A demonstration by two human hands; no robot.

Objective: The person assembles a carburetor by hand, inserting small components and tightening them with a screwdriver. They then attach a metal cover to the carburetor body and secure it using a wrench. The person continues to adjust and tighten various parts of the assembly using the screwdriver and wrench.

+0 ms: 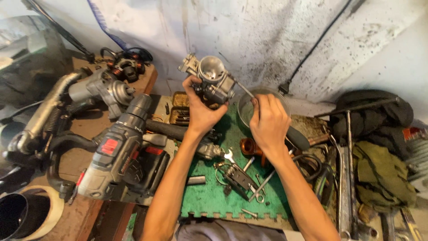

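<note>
From the head camera I see my left hand (201, 109) raised above the bench, fingers wrapped tight around the lower body of a grey cast-metal carburettor (209, 78), which is tipped so its round open throat faces up towards me; I judge that this grip keeps the side of the body turned towards the other hand. My right hand (269, 122) has its fingers curled together, pinching the handle of a thin metal screwdriver (245, 90) whose tip meets the carburettor's right side. Just behind that hand sits a clear round bowl (263, 105), close enough, I would say, to catch small parts. Below both forearms lies a green foam mat (209, 196) strewn with a small silver spanner (229, 155), springs and screws, and an orange-brown metal fitting (248, 146). To the left, well apart from the hands, a grey and black cordless drill (118, 151) rests on its side on the brown wooden bench (80, 165). On the right lies a heap of olive-green rags (383, 174).
</note>
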